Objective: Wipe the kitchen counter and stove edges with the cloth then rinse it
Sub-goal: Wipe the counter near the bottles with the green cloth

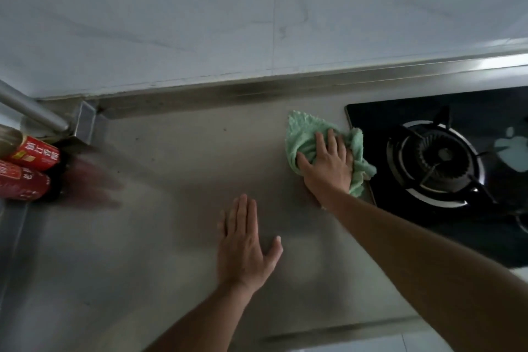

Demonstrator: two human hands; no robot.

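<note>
**Right hand pressing green cloth at the hob's left edge, left hand flat on desk**

The right hand [325, 163] is pressing a green terry cloth [303, 134] down with palm and extended fingers. It is not pinching; the thumb is lying against the cloth's 9 o'clock side. The cloth is sitting just right of frame centre on the steel desk [171, 166]. It is bunched, and its 3 o'clock folds are lapping over the left rim of the black glass gas hob [400, 117]. The burner [440, 157] is sitting further out at 3 o'clock, apart from the cloth.

The left hand [245, 246] is at 6 o'clock, fingers straight and together, thumb splayed, holding nothing. It is looking flat on the desk, but I cannot confirm contact.

Two red-labelled bottles [31, 156] are lying tilted at 9 o'clock, beside a metal tube [31, 108]. A tiled wall [200, 23] is running across 12 o'clock.

Handling judgement: the cloth is looking soft, light and floppy, with no stiffness, so it will be folding and dragging rather than sliding as one piece. Flat palm pressure on the bunched middle is suiting the wiping. For lifting it to rinse, gathering the thick centre bunch is safer than taking a loose corner. The trailing folds near the hob rim are risking a snag on the burner grate. The hob edge work appears to be in progress, and the rinse is not yet done.
</note>
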